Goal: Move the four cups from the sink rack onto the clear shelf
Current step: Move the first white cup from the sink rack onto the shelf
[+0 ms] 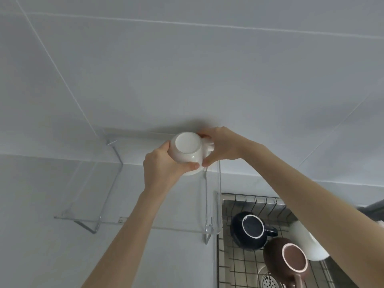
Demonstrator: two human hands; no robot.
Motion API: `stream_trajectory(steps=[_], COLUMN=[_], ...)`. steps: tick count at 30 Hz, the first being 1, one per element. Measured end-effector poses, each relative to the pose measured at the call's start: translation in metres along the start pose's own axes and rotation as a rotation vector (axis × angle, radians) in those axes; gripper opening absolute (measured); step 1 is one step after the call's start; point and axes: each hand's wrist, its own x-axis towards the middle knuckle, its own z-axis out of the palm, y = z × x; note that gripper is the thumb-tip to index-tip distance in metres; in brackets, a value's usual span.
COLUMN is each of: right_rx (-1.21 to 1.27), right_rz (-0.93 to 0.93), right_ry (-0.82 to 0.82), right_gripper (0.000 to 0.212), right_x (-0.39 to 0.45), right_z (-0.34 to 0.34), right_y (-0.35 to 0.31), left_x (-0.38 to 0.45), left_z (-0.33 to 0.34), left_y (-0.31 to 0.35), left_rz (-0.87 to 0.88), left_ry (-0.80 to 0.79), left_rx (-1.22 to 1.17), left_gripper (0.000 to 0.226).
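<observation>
Left hand (pixel 164 165) and right hand (pixel 220 145) both close on an inverted white cup (pixel 187 151), base facing the camera, handle toward the right hand, held over the clear shelf (pixel 87 204). Sink rack (pixel 239 265) holds a dark blue cup (pixel 248 228), brown cup (pixel 287 263) and white cup (pixel 307 244), all upside down.

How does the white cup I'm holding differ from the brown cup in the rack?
The white cup is up at the clear shelf, gripped by the left hand and right hand; the brown cup sits untouched in the sink rack. The white cup is pale all over; the brown cup is dark with a lighter base rim. Both are upside down, bases showing.
</observation>
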Motion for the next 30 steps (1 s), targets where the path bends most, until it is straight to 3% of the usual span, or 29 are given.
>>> stream_trajectory(steps=[15, 20, 23, 27, 30], right_rx=[0.092, 0.144, 0.215, 0.377, 0.494], right_rz=[0.01, 0.001, -0.004, 0.079, 0.223], right_ry=[0.011, 0.105, 0.225, 0.402, 0.453], right_gripper=[0.075, 0.083, 0.076, 0.052, 0.035], right_x=[-0.002, -0.016, -0.044, -0.104, -0.147], right_z=[0.008, 0.001, -0.013, -0.012, 0.019], right_y=[0.008, 0.01, 0.018, 0.051, 0.089], left_x=[0.0, 0.0, -0.017, -0.072, -0.123], left_z=[0.006, 0.006, 0.011, 0.027, 0.06], left_y=[0.0, 0.005, 0.018, 0.04, 0.032], left_rz=[-0.025, -0.016, 0.135, 0.508, 0.707], left_ry=[-0.037, -0.112, -0.056, 0.004, -0.181], left_rx=[0.024, 0.04, 0.053, -0.046, 0.032], left_gripper=[0.056, 0.072, 0.096, 0.068, 0.051])
